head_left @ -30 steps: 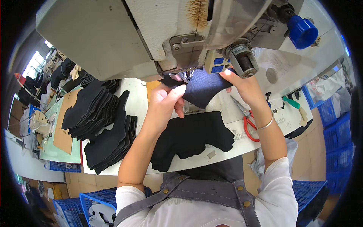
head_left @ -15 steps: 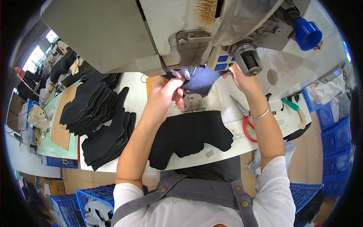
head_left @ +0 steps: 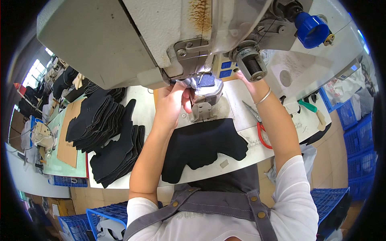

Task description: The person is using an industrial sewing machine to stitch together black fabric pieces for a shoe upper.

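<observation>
A sewing machine head point(head_left: 161, 52) fills the top of the view. At its needle, a small dark blue patch of fabric point(head_left: 207, 80) shows in the lamp light on the metal bed point(head_left: 208, 96). My left hand point(head_left: 171, 102) is closed at the fabric's left side, thumb and fingers pinched; the pinched edge is mostly hidden. My right hand point(head_left: 252, 83) is to the right of the needle, partly behind the thread tension knob point(head_left: 252, 64), its fingers mostly hidden. Between my forearms, a black cut fabric panel point(head_left: 205, 146) lies flat on the white table point(head_left: 237, 108).
Stacks of black cut panels point(head_left: 96, 124) lie left of my left arm. Red-handled scissors point(head_left: 262, 134) rest beside my right forearm, and a green-handled tool point(head_left: 307, 105) lies farther right. Blue crates point(head_left: 358, 144) stand at the right; another blue basket point(head_left: 106, 217) is lower left.
The blue-lit fabric has shifted back, so less of it shows and the metal bed is exposed. My right hand has drawn slightly left and back; the whole view has shifted a little.
</observation>
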`<state>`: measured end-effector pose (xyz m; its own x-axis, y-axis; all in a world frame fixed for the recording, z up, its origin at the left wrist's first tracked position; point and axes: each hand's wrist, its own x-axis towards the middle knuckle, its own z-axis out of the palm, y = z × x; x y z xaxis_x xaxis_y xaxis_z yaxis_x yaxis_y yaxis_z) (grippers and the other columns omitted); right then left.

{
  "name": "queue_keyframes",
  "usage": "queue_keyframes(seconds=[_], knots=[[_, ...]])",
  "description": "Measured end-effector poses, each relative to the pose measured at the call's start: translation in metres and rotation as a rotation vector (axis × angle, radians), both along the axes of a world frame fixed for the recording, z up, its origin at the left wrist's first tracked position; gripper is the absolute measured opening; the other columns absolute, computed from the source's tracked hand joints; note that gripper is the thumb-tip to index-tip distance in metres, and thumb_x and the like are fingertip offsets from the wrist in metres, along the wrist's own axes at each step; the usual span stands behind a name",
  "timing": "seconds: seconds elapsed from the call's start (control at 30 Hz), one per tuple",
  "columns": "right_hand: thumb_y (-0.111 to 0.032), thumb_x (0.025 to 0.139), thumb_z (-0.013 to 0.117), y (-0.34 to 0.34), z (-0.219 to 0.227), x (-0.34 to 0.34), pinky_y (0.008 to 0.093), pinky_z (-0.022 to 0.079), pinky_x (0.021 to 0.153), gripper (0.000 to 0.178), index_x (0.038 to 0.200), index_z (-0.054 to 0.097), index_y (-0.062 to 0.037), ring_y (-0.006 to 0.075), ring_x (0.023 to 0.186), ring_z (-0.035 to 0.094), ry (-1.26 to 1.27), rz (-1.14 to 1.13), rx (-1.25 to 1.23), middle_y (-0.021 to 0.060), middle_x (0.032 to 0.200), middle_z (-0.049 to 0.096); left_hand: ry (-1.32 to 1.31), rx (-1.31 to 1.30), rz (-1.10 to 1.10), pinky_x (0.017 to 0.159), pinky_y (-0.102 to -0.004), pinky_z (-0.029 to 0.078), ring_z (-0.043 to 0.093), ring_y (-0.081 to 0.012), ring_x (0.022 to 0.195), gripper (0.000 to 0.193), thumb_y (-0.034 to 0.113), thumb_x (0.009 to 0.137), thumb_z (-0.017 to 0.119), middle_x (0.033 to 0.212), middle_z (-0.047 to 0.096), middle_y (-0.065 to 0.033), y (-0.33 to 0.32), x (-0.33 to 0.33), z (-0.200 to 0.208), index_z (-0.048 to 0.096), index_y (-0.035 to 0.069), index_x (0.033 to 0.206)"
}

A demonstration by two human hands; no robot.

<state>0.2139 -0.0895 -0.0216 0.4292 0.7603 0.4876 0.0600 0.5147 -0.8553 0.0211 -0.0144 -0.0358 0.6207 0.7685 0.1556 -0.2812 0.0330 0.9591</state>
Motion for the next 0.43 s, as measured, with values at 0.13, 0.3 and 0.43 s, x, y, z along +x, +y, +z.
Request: queue_keyframes(seconds=[0.13,0.3,0.43], knots=[[-0.003,0.073,0.051,0.008,0.005,0.002,0.026,0.045,0.051,0.019,0.088,0.056,0.007,0.0146,0.061,0.055,0.014,0.013,-0.014,0.0109,0.076,0.059,-0.008,-0.024,-0.021,0.038,-0.0224,0.033,0.044,-0.0118,0.04,0.026,0.018,0.084,0.047,0.057,0.049,-0.0057,0.004,0.0,-0.001,0.048,0.003,0.063],[-0.001,0.071,0.051,0.015,0.0,-0.003,0.027,0.046,0.051,0.022,0.089,0.056,0.0087,0.0161,0.062,0.056,0.051,0.02,-0.041,0.0132,0.077,0.06,0.007,0.023,-0.095,0.037,-0.0218,0.037,0.049,-0.0131,0.046,0.025,0.024,0.087,0.047,0.058,0.048,-0.005,0.01,-0.003,-0.004,0.052,0.001,0.078],[0.0,0.069,0.051,0.016,-0.008,-0.002,0.0278,0.046,0.052,0.024,0.09,0.056,0.01,0.0172,0.062,0.057,0.075,0.011,-0.071,0.015,0.078,0.061,0.015,-0.007,-0.128,0.038,-0.0214,0.037,0.049,-0.0131,0.046,0.026,0.025,0.087,0.047,0.059,0.049,-0.0051,0.012,-0.003,-0.007,0.053,0.001,0.081]])
